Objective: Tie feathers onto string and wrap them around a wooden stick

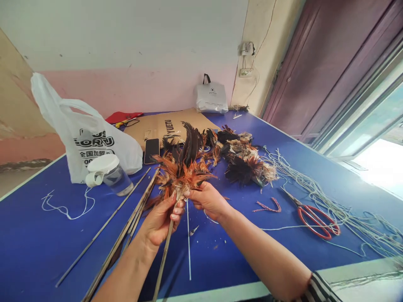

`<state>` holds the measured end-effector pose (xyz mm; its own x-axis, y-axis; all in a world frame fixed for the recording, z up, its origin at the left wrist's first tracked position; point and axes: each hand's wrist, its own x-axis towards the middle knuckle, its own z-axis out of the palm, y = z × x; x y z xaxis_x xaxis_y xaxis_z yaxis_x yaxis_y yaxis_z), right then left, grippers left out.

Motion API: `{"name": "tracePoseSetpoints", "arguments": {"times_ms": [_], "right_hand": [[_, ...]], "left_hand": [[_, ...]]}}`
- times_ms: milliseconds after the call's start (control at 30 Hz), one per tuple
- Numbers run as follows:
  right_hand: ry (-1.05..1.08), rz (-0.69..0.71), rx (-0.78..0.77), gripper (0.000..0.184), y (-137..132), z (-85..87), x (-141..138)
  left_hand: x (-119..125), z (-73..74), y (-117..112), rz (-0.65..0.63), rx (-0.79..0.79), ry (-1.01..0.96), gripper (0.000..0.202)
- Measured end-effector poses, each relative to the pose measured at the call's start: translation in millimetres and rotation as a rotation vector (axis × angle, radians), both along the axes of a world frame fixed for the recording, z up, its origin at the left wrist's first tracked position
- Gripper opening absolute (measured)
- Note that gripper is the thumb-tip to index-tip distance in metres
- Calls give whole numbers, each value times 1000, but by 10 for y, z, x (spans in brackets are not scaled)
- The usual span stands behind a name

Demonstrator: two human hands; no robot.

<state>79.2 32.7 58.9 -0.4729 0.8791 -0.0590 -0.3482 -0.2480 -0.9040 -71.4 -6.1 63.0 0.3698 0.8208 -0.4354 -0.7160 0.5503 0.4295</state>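
My left hand (pixel 164 217) is closed around the upper end of a thin wooden stick (pixel 164 260), which slants down to the table's front edge. A bunch of orange and black feathers (pixel 185 167) fans out at the stick's top. My right hand (pixel 208 200) pinches the pale base of these feathers from the right, its fingertips close to the left hand's. A pale string (pixel 277 228) runs from near my right hand toward the scissors; its end at the fingers is hard to make out. Behind the bunch lie more feather bundles (pixel 248 167).
Red-handled scissors (pixel 317 220) and a tangle of pale strings (pixel 302 180) lie at the right. Several sticks (pixel 134 218), a lidded plastic cup (pixel 116 178), a white plastic bag (pixel 97 138) and a phone (pixel 152 151) are at the left. Cardboard (pixel 138 134) and a silver bag (pixel 211 97) sit behind.
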Motion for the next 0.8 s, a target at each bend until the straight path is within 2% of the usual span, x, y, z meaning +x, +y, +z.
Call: {"name": "tracePoseSetpoints", "arguments": {"times_ms": [100,200,333,467,533,667,800], "right_hand": [[-12,-16,25,30,-9,3,2],[15,-9,35,29,-13,10,13],[22,20,16,33,9,-4,45],[-161,52,-16,27,42,-63,47],[-270,-12,92,23,44,-91,27],[-453,-147,452,18,3,-105,-21],[-553,-205,621,19,-87,-40,-47]], "left_hand": [[-13,-19,2,-11,-1,-36,25],[-13,-15,10,-3,30,-51,19],[-16,-1,37,92,105,31,7],[-33,-26,64,214,202,188,7],[-42,-51,76,266,244,275,12],[-30,-73,85,317,275,390,18],[38,-47,69,375,279,416,26]]}}
